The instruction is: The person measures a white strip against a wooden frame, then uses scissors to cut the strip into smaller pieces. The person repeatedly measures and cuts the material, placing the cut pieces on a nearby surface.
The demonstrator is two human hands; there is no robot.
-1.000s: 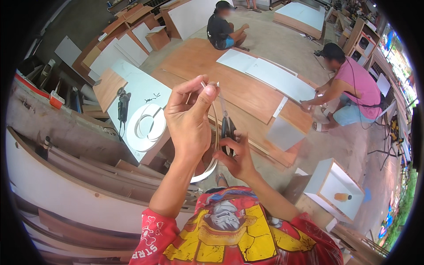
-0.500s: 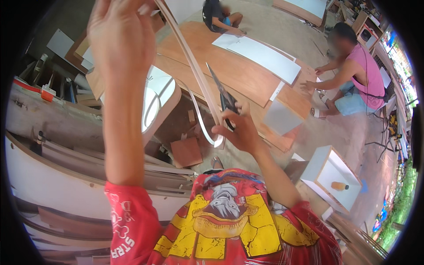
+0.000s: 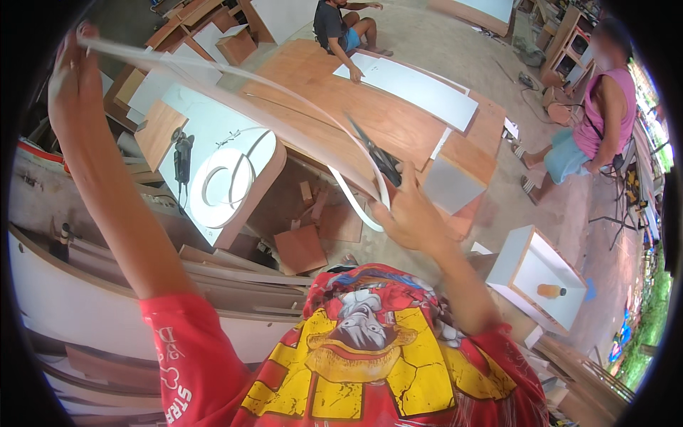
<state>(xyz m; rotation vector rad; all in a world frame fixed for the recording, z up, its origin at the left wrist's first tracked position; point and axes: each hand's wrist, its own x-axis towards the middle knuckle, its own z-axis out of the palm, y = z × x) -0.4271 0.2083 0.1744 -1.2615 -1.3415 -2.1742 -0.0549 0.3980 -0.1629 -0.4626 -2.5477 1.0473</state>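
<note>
Right of the left hand (image 3: 75,64), a white round-cornered table (image 3: 203,224) bears a black power tool (image 3: 183,160) and a flat white coil (image 3: 203,188). Beyond the right hand (image 3: 413,212), a white rectangular panel (image 3: 405,89) lies on brown wooden sheets (image 3: 391,117). Right of that hand, a white open box (image 3: 516,267) holds an amber bottle (image 3: 549,291).

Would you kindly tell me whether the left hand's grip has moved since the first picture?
Yes: the left hand has swung left and up in view, from right of the white roll to its upper left.
</note>
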